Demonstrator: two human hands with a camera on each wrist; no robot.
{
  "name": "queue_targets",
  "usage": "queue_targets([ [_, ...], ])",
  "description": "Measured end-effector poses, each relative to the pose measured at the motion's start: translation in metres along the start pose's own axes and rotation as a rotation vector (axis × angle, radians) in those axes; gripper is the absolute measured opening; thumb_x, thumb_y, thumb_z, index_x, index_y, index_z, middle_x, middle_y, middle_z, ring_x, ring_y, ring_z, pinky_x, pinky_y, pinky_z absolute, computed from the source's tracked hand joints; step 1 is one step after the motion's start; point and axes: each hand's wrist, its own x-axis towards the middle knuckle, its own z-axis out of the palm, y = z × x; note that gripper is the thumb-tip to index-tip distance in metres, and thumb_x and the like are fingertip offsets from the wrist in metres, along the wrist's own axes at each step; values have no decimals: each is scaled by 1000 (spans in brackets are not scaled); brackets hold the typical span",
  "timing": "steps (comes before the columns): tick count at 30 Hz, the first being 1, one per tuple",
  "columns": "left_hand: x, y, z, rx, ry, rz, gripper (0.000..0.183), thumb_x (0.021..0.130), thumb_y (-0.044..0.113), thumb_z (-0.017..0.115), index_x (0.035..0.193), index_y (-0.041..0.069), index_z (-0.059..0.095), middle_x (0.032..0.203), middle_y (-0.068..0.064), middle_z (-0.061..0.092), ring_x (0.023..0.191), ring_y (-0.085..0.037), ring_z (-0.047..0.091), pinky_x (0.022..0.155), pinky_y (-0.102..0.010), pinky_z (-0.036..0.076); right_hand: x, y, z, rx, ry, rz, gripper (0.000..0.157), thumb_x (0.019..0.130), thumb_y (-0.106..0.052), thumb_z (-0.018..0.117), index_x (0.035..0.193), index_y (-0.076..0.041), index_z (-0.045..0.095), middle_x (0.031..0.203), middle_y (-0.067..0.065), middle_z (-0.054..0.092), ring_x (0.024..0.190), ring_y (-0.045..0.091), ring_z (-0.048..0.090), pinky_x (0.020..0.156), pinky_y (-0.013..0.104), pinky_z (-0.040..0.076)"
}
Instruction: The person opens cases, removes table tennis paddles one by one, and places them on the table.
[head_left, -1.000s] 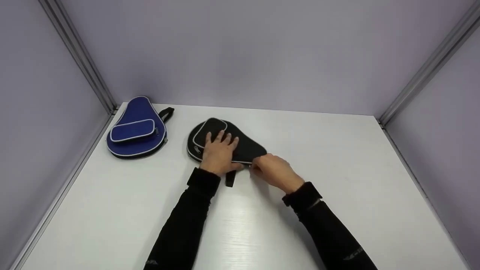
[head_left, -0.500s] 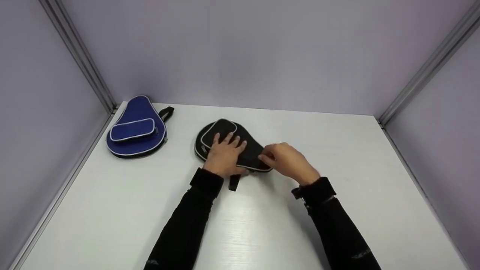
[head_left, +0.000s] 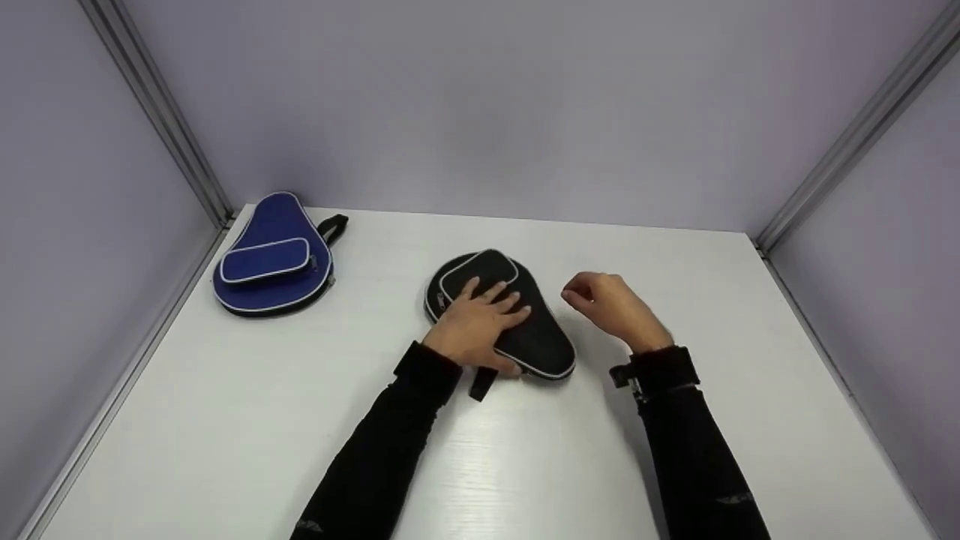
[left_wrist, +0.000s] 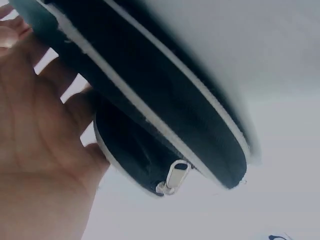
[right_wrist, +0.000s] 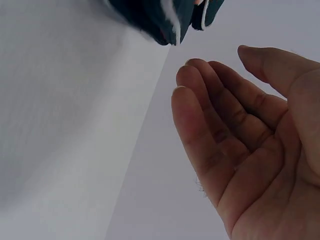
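Observation:
A black table tennis bat case (head_left: pixel 546 343) with white piping lies on the table, its narrow end toward the lower right. Spread over its face is my left hand (head_left: pixel 471 327), the thumb along the near edge beside a short black strap (head_left: pixel 482 384). The left wrist view shows the case's thick side and a metal zip pull (left_wrist: pixel 177 175) at the pocket. My right hand (head_left: pixel 616 309) is apart from the case, to its right, with fingers loosely bent. Nothing lies between those fingers (right_wrist: pixel 192 125) in the right wrist view.
At the back left of the white table (head_left: pixel 187 420) lies a blue bat case (head_left: pixel 277 225) with a front pocket and a black strap loop (head_left: pixel 334 226). Pale walls (head_left: pixel 480 112) with grey metal corner posts enclose the back and sides.
The black case has slid right and nearer, turning so its narrow end points more toward me, the left hand moving with it. My right hand has left the narrow end and moved right.

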Motion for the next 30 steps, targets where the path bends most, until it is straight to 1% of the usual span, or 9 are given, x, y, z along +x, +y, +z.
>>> queue_targets([
  [2,-1,3,-1,-2,-14,30,106,99,80,80,185,31,40,195,-2,33,187,-30,19,154,-63,11,0,6,-1,14,1,13,27,119,-18,69,126,3,84,117,21,87,101,29,79,88,42,63],
  [5,-2,7,-3,9,-28,75,106,98,80,81,184,32,41,195,0,32,187,-29,19,154,-61,12,1,14,-2,48,-12,33,28,119,-16,68,130,5,82,117,23,86,101,33,81,85,36,63],
  [10,-1,12,-5,11,-52,146,105,98,79,82,183,33,42,195,2,32,187,-27,19,155,-58,11,2,22,0,71,-41,60,31,120,-16,67,136,8,80,122,27,85,107,40,84,84,33,65],
  [14,1,17,-5,-14,-85,191,106,97,76,85,184,35,40,196,4,28,188,-24,16,155,-54,8,2,24,1,62,-59,74,34,121,-17,66,139,9,78,128,30,84,108,42,84,84,36,68],
  [17,3,20,-4,-12,-96,225,106,97,75,85,184,36,39,197,6,27,188,-22,15,155,-52,6,3,25,3,57,-75,82,35,121,-16,65,142,9,77,133,31,83,110,42,84,87,40,70],
  [19,4,22,-3,-1,-95,245,106,98,76,85,184,36,38,197,6,27,188,-21,16,155,-52,7,3,25,5,56,-88,91,36,121,-17,64,143,8,77,134,30,83,111,41,84,88,41,70],
  [23,3,24,-4,-4,-80,268,106,98,78,82,184,34,40,196,5,30,187,-22,18,155,-53,8,4,24,7,40,-91,98,35,122,-17,64,144,6,77,132,27,83,107,37,83,84,36,65],
  [27,3,24,-4,-51,-49,268,95,103,76,77,181,32,47,193,3,39,186,-23,23,155,-55,9,4,22,6,40,-56,100,35,121,-14,63,146,6,77,133,27,83,106,38,83,84,36,64],
  [30,3,25,-5,-55,-8,276,86,106,70,77,178,30,54,189,2,46,185,-24,28,154,-56,15,5,20,5,61,-36,103,34,120,-11,63,146,7,76,133,28,83,109,39,83,85,36,65],
])
